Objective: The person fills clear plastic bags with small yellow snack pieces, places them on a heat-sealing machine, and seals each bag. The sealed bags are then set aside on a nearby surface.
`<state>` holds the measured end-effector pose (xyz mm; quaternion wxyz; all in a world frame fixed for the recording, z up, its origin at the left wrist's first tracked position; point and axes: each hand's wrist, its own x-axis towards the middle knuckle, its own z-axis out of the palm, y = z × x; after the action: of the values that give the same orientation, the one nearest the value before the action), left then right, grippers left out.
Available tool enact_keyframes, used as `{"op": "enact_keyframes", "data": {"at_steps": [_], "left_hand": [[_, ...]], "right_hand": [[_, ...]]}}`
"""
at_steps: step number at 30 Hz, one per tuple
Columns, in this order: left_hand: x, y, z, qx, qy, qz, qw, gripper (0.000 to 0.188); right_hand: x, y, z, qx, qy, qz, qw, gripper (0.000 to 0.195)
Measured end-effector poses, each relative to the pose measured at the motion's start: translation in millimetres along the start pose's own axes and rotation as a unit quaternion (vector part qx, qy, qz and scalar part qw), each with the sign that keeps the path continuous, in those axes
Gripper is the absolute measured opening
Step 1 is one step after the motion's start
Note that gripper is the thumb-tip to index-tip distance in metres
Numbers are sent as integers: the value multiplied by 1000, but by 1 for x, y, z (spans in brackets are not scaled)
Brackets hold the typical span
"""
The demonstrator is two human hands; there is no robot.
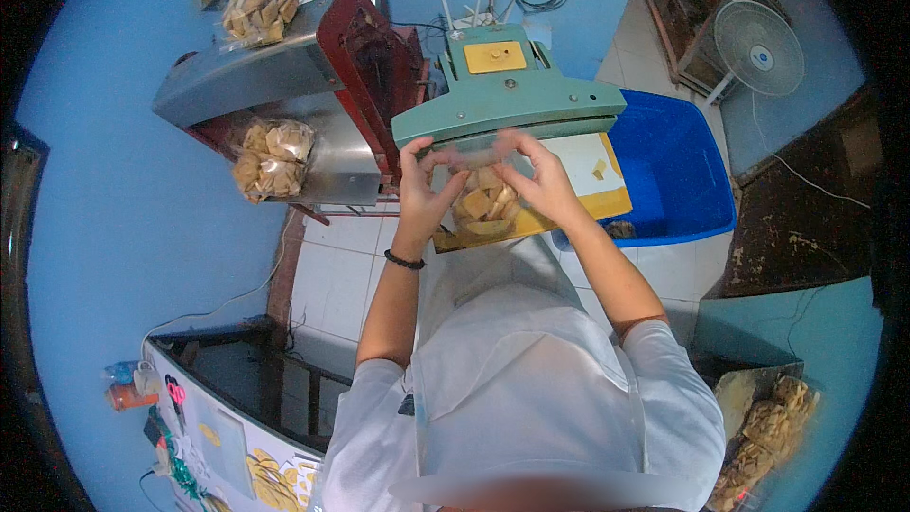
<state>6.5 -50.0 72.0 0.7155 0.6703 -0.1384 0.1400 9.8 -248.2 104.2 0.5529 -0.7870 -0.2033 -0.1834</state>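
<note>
Both hands hold a clear plastic bag (486,205) of pale brown chips at the front of a green impulse sealer (508,103). My left hand (425,181) grips the bag's upper left side. At the upper right, my right hand (534,174) pinches the plastic, its fingertips blurred. The bag's open-looking top edge lies close to the sealer's jaw; whether it sits between the bars I cannot tell. Beneath the bag is a white board with yellow edging (604,203), and a chip fragment (599,171) lies on it.
To the left stands a metal machine with a red frame (348,78); filled bags (274,160) rest on its lower ledge and another bag (261,8) on top. A blue plastic bin (679,163) and a fan (759,48) are at right. Scissors (175,395) lie on the lower-left table.
</note>
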Motion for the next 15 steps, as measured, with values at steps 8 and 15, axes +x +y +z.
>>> {"op": "enact_keyframes", "data": {"at_steps": [8, 15], "left_hand": [[-8, 15, -8, 244, -28, 99, 964, 8], [8, -12, -22, 44, 28, -124, 991, 12]], "right_hand": [[0, -2, -11, -51, -91, 31, 994, 7], [11, 47, 26, 244, -59, 248, 936, 16]]}}
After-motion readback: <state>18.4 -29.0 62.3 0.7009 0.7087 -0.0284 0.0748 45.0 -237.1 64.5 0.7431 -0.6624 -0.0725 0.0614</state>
